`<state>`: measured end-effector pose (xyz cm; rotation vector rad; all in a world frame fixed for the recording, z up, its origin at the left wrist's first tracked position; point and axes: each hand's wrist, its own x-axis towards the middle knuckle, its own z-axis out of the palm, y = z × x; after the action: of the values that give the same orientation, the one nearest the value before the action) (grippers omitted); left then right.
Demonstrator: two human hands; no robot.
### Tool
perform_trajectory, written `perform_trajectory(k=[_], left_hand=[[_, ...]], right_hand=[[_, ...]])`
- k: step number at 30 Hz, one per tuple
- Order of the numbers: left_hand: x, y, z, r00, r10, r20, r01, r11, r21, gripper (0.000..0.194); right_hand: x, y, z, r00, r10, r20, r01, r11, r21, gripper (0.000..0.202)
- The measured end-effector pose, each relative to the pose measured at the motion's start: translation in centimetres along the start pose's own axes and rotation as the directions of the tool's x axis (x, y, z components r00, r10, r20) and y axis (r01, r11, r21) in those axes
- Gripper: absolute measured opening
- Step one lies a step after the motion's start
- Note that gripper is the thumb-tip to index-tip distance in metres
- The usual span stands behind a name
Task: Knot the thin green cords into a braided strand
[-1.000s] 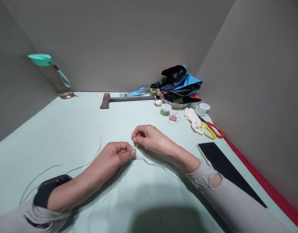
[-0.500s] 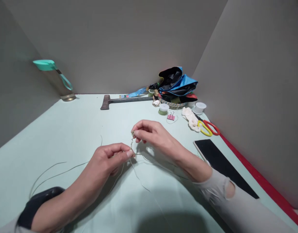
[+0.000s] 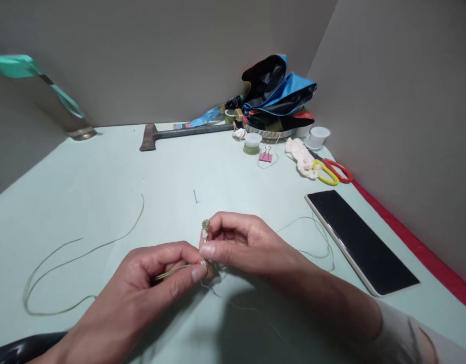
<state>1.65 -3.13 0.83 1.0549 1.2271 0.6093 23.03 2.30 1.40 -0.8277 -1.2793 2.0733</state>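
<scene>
Between my hands is a small green and white knotted cord piece (image 3: 205,233), its green top end upright above my fingertips. My right hand (image 3: 240,242) pinches its middle between thumb and index finger. Lower down, my left hand (image 3: 160,275) is closed on the bottom of the piece, with green strands running back through its fingers. A loose thin green cord (image 3: 115,241) curves over the table on the left, and more cord (image 3: 327,242) loops to the right of my right hand.
A phone (image 3: 364,242) lies at right. Behind are scissors (image 3: 326,172), white cloth (image 3: 301,157), a pink clip (image 3: 266,155), a green thread spool (image 3: 251,143), a hammer-like tool (image 3: 149,137) and a blue-black bag (image 3: 282,91). A teal-lidded bottle (image 3: 81,132) stands back left.
The view has shifted, and both hands are lower in it. My right hand has come down the knotted piece beside my left fingertips. The piece's green end now shows above them.
</scene>
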Motion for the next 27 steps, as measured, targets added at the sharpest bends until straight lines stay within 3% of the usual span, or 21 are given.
perform_trajectory(k=[5,10,15,19,27], left_hand=[[-0.7,-0.6,0.0,0.995,-0.077,-0.067,0.064,0.981,-0.183,0.041],[-0.4,-0.6,0.0,0.995,-0.043,-0.093,0.030,0.990,-0.140,0.039],[-0.4,-0.1,0.3,0.977,-0.104,-0.188,0.078,0.988,-0.137,0.044],[-0.5,-0.2,0.2,0.989,-0.054,-0.139,0.017,0.967,-0.253,0.033],[-0.7,-1.5,-0.4,0.980,-0.134,-0.149,0.073,0.931,-0.359,0.028]], right_hand=[[0.1,0.4,-0.7,1.000,0.008,-0.003,-0.008,0.994,0.111,0.031],[0.6,1.1,-0.9,0.999,-0.026,-0.039,0.031,0.991,0.130,0.030],[0.7,1.5,-0.4,0.997,-0.030,-0.067,0.040,0.986,0.162,0.029],[0.3,1.4,0.1,0.995,-0.053,-0.082,0.066,0.985,0.162,0.024],[-0.2,0.5,-0.1,0.994,-0.052,-0.096,0.058,0.997,0.060,0.017]])
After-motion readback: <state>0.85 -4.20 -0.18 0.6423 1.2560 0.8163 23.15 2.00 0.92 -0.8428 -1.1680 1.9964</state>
